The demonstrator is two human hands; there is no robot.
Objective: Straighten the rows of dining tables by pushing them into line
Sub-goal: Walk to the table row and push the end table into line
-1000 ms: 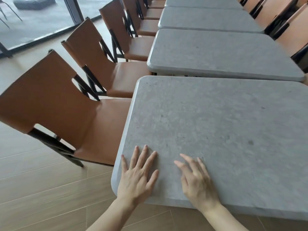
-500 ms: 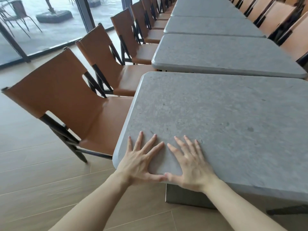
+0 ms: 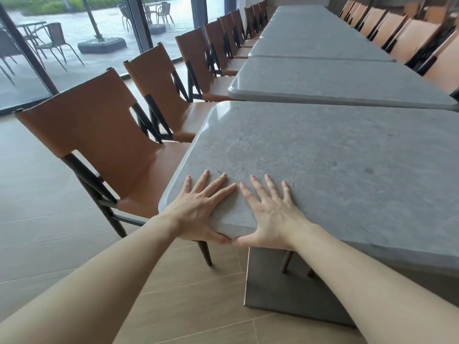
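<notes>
The nearest grey stone-topped dining table (image 3: 310,155) fills the middle of the view, on a grey block base (image 3: 285,289). My left hand (image 3: 198,209) and my right hand (image 3: 270,212) lie flat side by side on its near left corner. Fingers are spread on the top and both thumbs hook over the near edge, tips touching. Beyond it a second grey table (image 3: 335,83) sits a little further right, its left edge out of line with the near one. More tables (image 3: 310,43) run on behind.
Brown leather chairs (image 3: 104,145) with black frames line the left side, seats tucked under the tables. Another row of chairs (image 3: 409,38) stands along the right. A wooden floor (image 3: 37,219) lies to the left. Glass walls (image 3: 74,33) show a patio.
My hands have slid back to the table's near edge, thumbs now wrapped over it and meeting. My head has pulled back and lifted, so more of the row shows.
</notes>
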